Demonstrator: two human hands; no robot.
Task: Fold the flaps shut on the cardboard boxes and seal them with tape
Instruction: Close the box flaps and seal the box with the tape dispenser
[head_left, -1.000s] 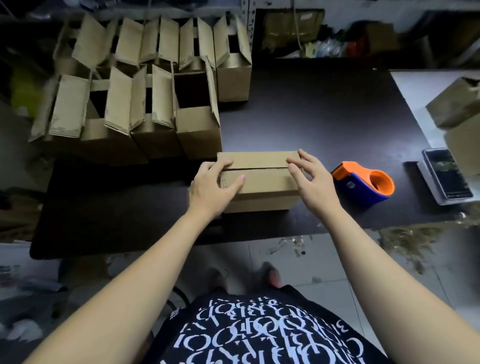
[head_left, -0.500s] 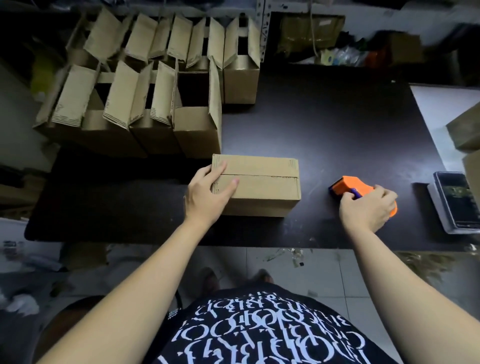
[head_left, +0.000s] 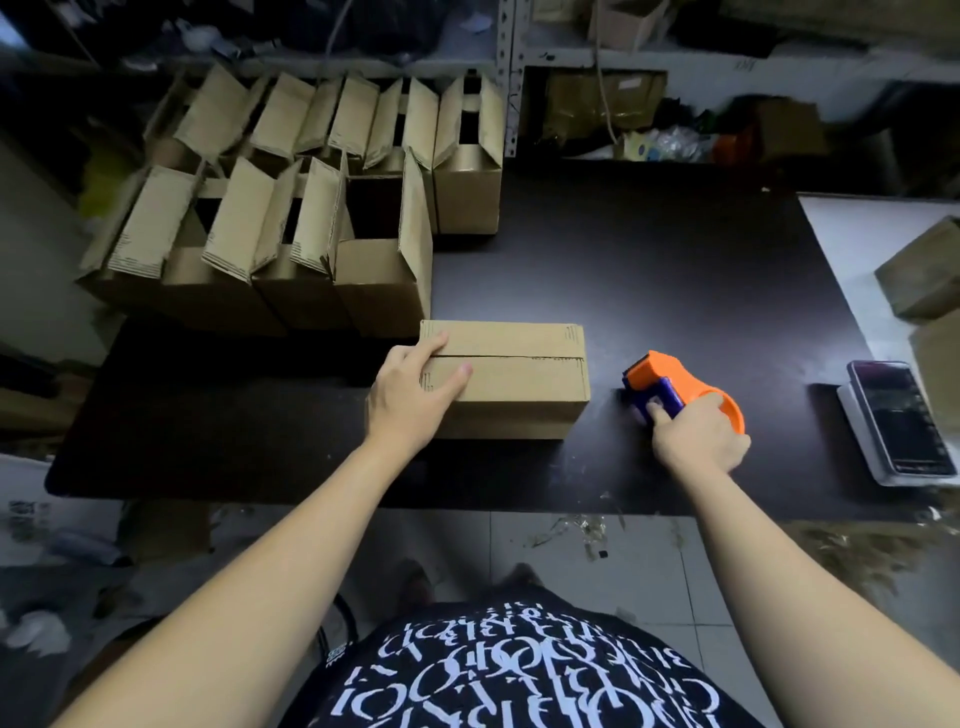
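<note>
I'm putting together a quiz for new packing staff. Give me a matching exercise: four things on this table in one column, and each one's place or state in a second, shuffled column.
Things
1. closed box
2. tape dispenser
3. phone
4. open boxes

Places or states
A. gripped by the right hand
B. back left of the table, flaps up
C. at the table's right edge
D. left hand rests on it

Pairs: 1-D, 2-A, 3-C, 4-B

Packing workroom: rows of open cardboard boxes (head_left: 234, 223), cluttered shelving (head_left: 506, 78), tape dispenser (head_left: 670, 374).
</note>
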